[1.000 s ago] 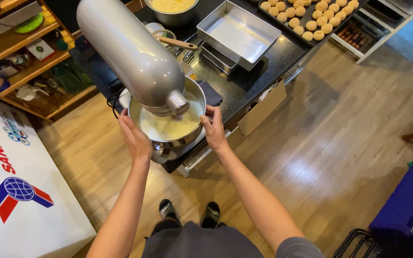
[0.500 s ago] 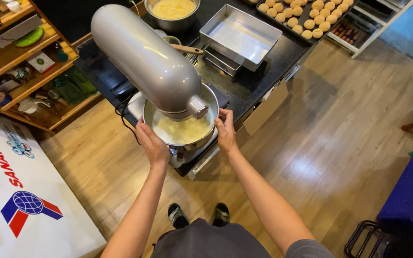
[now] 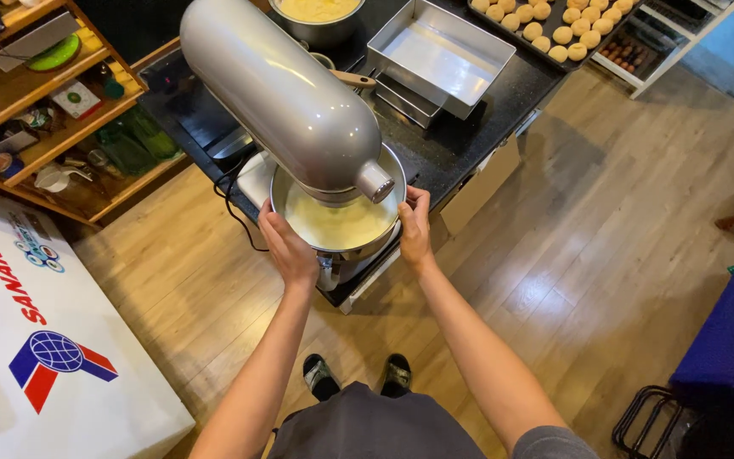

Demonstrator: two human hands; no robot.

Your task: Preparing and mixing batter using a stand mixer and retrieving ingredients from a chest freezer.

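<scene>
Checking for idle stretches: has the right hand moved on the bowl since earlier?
No. The right hand sits at the same spot on the right rim of the bowl, just below the mixer head tip; only the camera shifted.

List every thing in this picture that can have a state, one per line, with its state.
Mixer head: tilted up.
Mixer bowl: on its stand, holding pale batter.
Left hand: grip on the bowl's rim.
Right hand: grip on the bowl's rim.
Square tin: empty.
Pot: holding yellow batter.
Tray: loaded with round buns.
</scene>
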